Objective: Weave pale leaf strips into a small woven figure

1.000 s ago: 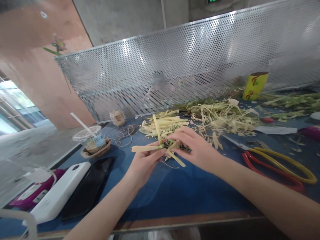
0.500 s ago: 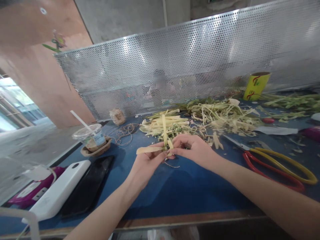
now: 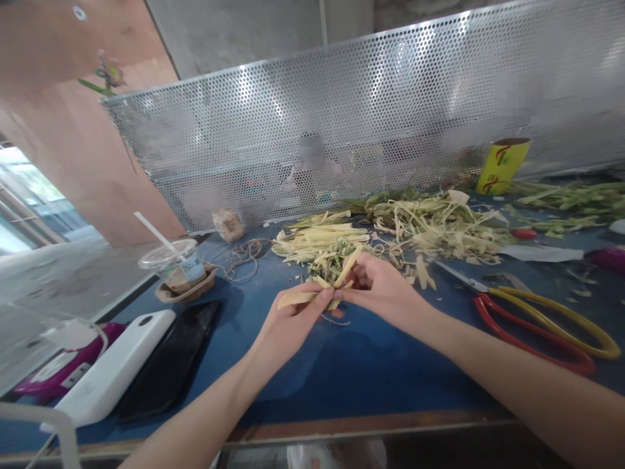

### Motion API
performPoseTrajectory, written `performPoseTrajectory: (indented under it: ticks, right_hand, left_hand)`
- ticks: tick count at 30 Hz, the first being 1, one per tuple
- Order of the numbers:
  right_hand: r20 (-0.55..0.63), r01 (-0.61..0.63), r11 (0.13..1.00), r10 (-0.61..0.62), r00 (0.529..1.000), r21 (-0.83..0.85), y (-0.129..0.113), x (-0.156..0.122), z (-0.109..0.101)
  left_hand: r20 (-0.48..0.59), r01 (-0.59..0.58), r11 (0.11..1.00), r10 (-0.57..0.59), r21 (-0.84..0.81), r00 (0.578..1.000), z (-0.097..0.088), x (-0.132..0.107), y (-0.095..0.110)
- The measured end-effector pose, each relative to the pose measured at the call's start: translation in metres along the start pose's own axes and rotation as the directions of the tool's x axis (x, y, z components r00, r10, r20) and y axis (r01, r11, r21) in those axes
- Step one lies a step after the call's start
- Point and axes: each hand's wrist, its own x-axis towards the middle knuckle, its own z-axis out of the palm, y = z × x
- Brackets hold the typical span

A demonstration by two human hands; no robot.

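Note:
Above the blue table (image 3: 361,365), my left hand (image 3: 293,319) pinches folded pale yellow leaf strips (image 3: 295,299) between thumb and fingers. One strip end sticks out to the left over the fingers. My right hand (image 3: 378,284) meets it at the same bundle, its fingertips closed on a strip that slants up to the right. The crossing point is partly hidden by the fingertips. Just behind the hands lie small green clippings (image 3: 334,257) and a layered pile of flat yellow strips (image 3: 317,241).
Red-and-yellow-handled scissors (image 3: 541,326) lie right, near a knife (image 3: 541,253) with a purple handle. Shredded leaves (image 3: 439,225) and a yellow tube (image 3: 502,166) are at the back, before a perforated metal screen (image 3: 342,117). Left are string (image 3: 244,257), a plastic cup (image 3: 178,267), a phone (image 3: 170,361) and a white power bank (image 3: 114,368).
The strip that stood upright above the hands now slants to the right, held by my right fingers. The left end shows shorter. Both hands stay in nearly the same place.

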Motion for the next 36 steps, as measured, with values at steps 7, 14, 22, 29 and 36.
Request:
performPoseTrajectory:
  ticks: [7, 14, 22, 29, 36]
  right_hand:
    - [0.048, 0.007, 0.998, -0.004, 0.999, -0.055, -0.006, -0.001, -0.002]
    - [0.109, 0.131, 0.939, -0.101, 0.989, -0.319, -0.008, -0.002, -0.007]
    - [0.097, 0.138, 0.939, -0.113, 0.989, -0.316, -0.003, -0.001, -0.004]
    - [0.013, 0.163, 0.897, -0.174, 0.985, -0.411, 0.003, 0.001, -0.002]
    - [0.015, 0.19, 0.913, -0.198, 0.98, -0.362, -0.001, -0.001, -0.002]
  left_hand:
    - [-0.076, 0.032, 0.996, -0.038, -0.083, 0.996, -0.002, 0.003, -0.006]
    - [-0.009, 0.032, 0.999, -0.032, -0.044, 0.999, -0.005, 0.002, -0.002]
    - [0.009, 0.1, 0.985, -0.1, -0.143, 0.995, -0.002, 0.003, -0.003]
    - [0.044, 0.021, 0.997, -0.018, -0.072, 0.999, -0.001, 0.003, 0.0]
    - [0.068, -0.077, 0.997, 0.076, 0.019, 0.995, -0.004, 0.003, 0.0]
